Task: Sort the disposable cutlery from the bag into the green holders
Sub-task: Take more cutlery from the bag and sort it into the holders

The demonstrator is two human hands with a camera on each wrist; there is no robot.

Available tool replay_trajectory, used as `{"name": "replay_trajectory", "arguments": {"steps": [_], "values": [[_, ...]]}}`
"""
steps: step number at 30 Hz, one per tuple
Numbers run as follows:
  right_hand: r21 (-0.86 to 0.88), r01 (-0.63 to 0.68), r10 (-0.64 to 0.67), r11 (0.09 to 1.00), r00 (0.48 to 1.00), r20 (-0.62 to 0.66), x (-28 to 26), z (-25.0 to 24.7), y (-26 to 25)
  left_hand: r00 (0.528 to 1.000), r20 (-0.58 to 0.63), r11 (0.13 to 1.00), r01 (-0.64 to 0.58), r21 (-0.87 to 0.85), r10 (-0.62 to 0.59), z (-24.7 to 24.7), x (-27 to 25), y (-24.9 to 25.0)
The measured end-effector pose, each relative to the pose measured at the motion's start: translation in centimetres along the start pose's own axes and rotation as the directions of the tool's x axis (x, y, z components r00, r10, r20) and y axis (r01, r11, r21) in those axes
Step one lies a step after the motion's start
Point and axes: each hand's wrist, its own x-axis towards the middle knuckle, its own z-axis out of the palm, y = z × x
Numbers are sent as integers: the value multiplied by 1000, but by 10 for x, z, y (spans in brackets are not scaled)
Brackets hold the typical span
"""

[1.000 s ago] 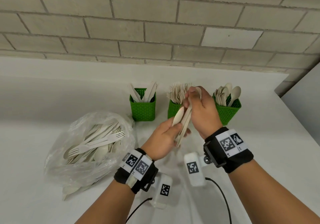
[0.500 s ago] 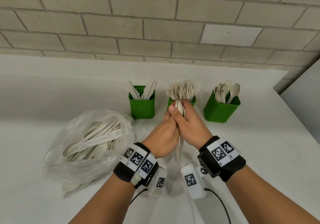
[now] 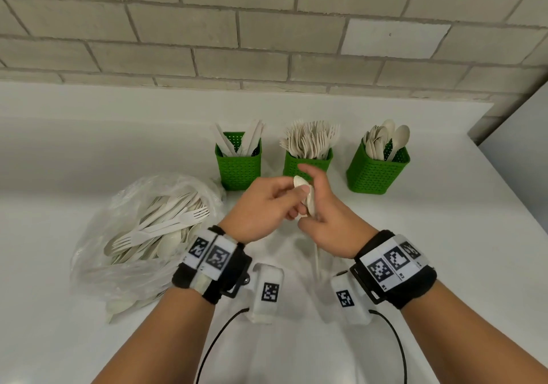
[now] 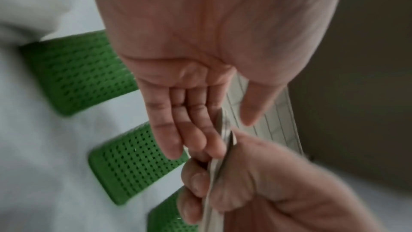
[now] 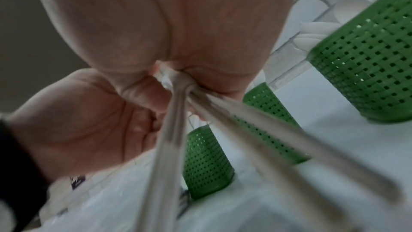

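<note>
Regripping done since half a second back: spoons (image 3: 308, 198) are now held bowl-up by right hand (image 3: 327, 220), fingers curled; left hand (image 3: 261, 208) pinches one bowl. Spoon holder (image 3: 378, 170) at 1 o'clock is judged next.

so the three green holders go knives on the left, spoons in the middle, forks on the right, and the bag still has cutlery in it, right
Not quite. The head view shows the middle holder full of forks and the right holder holding spoons, so those two are swapped. The left holder does hold knives, and the bag still has cutlery in it.
</note>
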Motion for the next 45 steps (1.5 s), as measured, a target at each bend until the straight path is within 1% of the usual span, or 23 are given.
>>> {"name": "replay_trajectory", "arguments": {"steps": [2,4,5,9,11,13,14,16,17,18,20,22,25,27,29,30,32,34,37,39,41,43,45], "values": [[-94,-10,12,995,1000,20,1,8,3,998,-10,949,-58,309,65,5,1,-2],[-139,1,-2,990,1000,-11,3,11,7,995,12,899,-97,427,102,11,1,-1],[-136,4,-7,991,1000,-18,3,11,9,994,31,886,-105,452,102,13,0,-1],[-163,21,-18,986,1000,21,-3,8,12,989,149,877,-78,474,7,10,3,-5],[-168,51,-51,984,999,4,-4,8,12,987,160,859,-98,503,19,11,4,-8],[-128,42,-48,991,998,-43,-3,10,14,989,120,839,-137,526,86,14,5,-10],[-127,11,-20,992,997,-73,-2,9,16,989,89,831,-148,537,119,15,5,-11],[-232,-81,37,969,981,-190,0,7,22,987,9,817,-139,559,162,15,5,-12],[-303,-110,31,947,966,-256,0,6,25,984,-27,809,-128,573,175,14,5,-12],[-342,-112,7,933,955,-296,0,4,26,982,-48,801,-121,587,183,11,5,-11],[-314,-65,-42,947,945,-323,-1,4,27,981,-49,786,-120,606,187,9,5,-7],[-241,-60,-27,969,940,-341,0,4,28,984,-22,799,-128,587,175,10,6,-7],[-128,-70,29,989,955,-296,0,7,30,985,-30,841,-128,526,168,8,9,-14],[-65,-50,33,997,969,-244,-4,5,30,987,-31,920,-136,367,159,3,11,-16],[40,-26,33,999,983,-182,-8,1,30,995,51,991,-86,100,82,1,10,-13],[73,-18,28,997,989,-148,-10,-1,31,993,95,997,-70,18,68,1,10,-10],[105,-14,27,994,993,-118,-14,-1,31,988,124,995,-90,-42,94,3,10,-5],[163,-11,37,986,986,-160,-17,-3,30,986,107,990,-118,-78,126,8,11,-1],[274,45,37,961,957,-289,-22,-12,23,984,65,974,-154,-168,167,17,15,9],[221,98,-7,970,926,-376,-25,-23,19,979,20,962,-197,-188,204,23,20,20],[108,126,-73,986,914,-400,-29,-36,14,971,20,962,-232,-145,238,27,24,31],[38,128,-104,991,919,-381,-33,-48,12,962,73,965,-262,-33,264,27,29,44],[9,105,-95,994,930,-355,-35,-62,14,950,107,939,-307,157,293,28,37,59]]}}
